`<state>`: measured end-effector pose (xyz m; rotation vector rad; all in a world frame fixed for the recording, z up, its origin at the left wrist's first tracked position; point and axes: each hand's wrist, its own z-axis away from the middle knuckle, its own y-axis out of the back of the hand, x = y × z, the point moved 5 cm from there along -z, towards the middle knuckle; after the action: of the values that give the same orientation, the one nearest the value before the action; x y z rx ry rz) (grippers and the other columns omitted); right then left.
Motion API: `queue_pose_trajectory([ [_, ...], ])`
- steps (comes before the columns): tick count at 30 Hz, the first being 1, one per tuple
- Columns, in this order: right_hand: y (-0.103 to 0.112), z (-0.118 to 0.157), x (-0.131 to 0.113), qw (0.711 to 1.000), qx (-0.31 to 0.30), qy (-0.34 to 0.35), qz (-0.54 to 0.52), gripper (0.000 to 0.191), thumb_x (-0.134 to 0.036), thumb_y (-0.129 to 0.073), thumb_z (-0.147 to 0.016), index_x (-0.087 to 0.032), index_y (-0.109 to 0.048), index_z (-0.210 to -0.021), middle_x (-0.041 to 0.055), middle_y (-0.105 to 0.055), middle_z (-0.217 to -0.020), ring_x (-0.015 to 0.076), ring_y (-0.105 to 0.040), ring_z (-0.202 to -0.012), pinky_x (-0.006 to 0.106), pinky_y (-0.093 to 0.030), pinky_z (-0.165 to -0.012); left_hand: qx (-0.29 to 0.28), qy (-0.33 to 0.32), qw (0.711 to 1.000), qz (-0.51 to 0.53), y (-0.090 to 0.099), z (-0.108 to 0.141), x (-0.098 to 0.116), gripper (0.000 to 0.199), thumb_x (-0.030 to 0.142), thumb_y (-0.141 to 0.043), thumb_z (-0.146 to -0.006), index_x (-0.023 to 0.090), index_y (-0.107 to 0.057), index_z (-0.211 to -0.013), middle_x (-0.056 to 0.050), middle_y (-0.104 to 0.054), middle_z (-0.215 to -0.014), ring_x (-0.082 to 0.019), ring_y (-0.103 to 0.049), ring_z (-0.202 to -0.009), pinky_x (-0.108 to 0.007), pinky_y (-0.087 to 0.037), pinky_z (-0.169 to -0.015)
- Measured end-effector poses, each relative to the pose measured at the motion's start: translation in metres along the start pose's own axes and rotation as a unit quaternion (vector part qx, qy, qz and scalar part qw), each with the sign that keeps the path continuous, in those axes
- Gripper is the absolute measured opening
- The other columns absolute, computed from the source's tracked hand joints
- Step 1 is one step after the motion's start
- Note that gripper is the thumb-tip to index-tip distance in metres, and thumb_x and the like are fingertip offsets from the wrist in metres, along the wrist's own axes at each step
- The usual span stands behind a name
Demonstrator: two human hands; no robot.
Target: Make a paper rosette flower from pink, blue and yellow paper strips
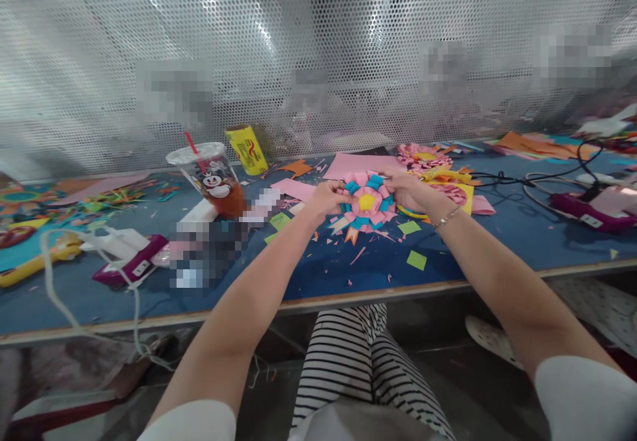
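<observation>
A paper flower (pixel 367 201) with pink and blue looped petals and a yellow centre is held just above the blue table, between my two hands. My left hand (pixel 330 199) pinches its left edge. On the upper right edge, the fingers of my right hand (pixel 405 192) are closed on it as well. Pale orange-tipped strips hang from the flower's lower side. Beyond my right hand lies a second flower, pink with a yellow middle (pixel 424 156). A yellow item (pixel 446 177) and a pink looped piece (pixel 450 194) sit beside my right wrist, partly covered.
A lidded drink cup (pixel 213 179) with a red straw and a yellow can (pixel 247 150) stand left. Purple devices with cables lie at left (pixel 131 260) and right (pixel 592 212). Paper scraps and green squares (pixel 417 260) are strewn about. A perforated metal screen (pixel 358 50) runs behind.
</observation>
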<state>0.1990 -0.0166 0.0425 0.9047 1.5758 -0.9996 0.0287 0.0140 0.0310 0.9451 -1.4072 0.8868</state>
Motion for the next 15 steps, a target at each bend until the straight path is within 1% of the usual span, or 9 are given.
queue_pose_trajectory([
  [3, 0.003, -0.002, 0.002, 0.999, 0.04, -0.014, -0.034, 0.023, -0.024, -0.051, -0.078, -0.019, -0.063, -0.097, -0.0035, -0.047, -0.056, 0.0094, -0.04, -0.049, 0.019, -0.039, -0.046, 0.02, 0.021, 0.999, 0.012, 0.001, -0.001, -0.005, 0.044, 0.013, -0.084, -0.034, 0.014, -0.048, -0.059, 0.008, -0.044, -0.048, -0.002, -0.038, -0.039, -0.016, -0.027, -0.04],
  [6, 0.003, -0.003, 0.003, 0.997, 0.046, -0.01, -0.061, 0.021, -0.026, -0.048, -0.081, -0.019, -0.065, -0.091, -0.0009, -0.054, -0.062, 0.0096, -0.043, -0.052, 0.019, -0.041, -0.049, 0.025, 0.047, 0.998, 0.023, 0.001, 0.0, -0.008, 0.042, 0.01, -0.084, -0.038, 0.013, -0.049, -0.061, 0.007, -0.047, -0.05, -0.002, -0.04, -0.04, -0.016, -0.028, -0.039],
  [9, 0.003, -0.006, 0.008, 0.994, 0.055, -0.002, -0.091, 0.02, -0.027, -0.05, -0.08, -0.019, -0.065, -0.092, 0.0013, -0.062, -0.074, 0.0092, -0.048, -0.057, 0.018, -0.044, -0.053, 0.011, 0.068, 0.996, 0.052, 0.001, 0.001, -0.009, 0.042, 0.009, -0.084, -0.042, 0.014, -0.048, -0.065, 0.007, -0.048, -0.051, 0.0, -0.037, -0.036, -0.015, -0.023, -0.036],
  [12, 0.008, -0.012, 0.02, 0.992, 0.071, -0.008, -0.102, 0.025, -0.028, -0.058, -0.075, -0.022, -0.063, -0.099, 0.0006, -0.065, -0.078, 0.0114, -0.054, -0.06, 0.023, -0.048, -0.058, -0.018, 0.08, 0.992, 0.093, 0.001, -0.001, -0.015, 0.046, 0.011, -0.084, -0.045, 0.016, -0.047, -0.071, 0.009, -0.045, -0.051, 0.001, -0.029, -0.032, -0.015, -0.014, -0.033],
  [15, 0.016, -0.018, 0.035, 0.989, 0.102, -0.028, -0.099, 0.033, -0.026, -0.067, -0.068, -0.022, -0.06, -0.1, -0.002, -0.062, -0.068, 0.0113, -0.054, -0.054, 0.024, -0.048, -0.053, -0.038, 0.07, 0.987, 0.141, 0.003, -0.004, -0.02, 0.05, 0.013, -0.082, -0.049, 0.019, -0.045, -0.081, 0.012, -0.041, -0.05, 0.001, -0.023, -0.029, -0.016, -0.011, -0.031],
])
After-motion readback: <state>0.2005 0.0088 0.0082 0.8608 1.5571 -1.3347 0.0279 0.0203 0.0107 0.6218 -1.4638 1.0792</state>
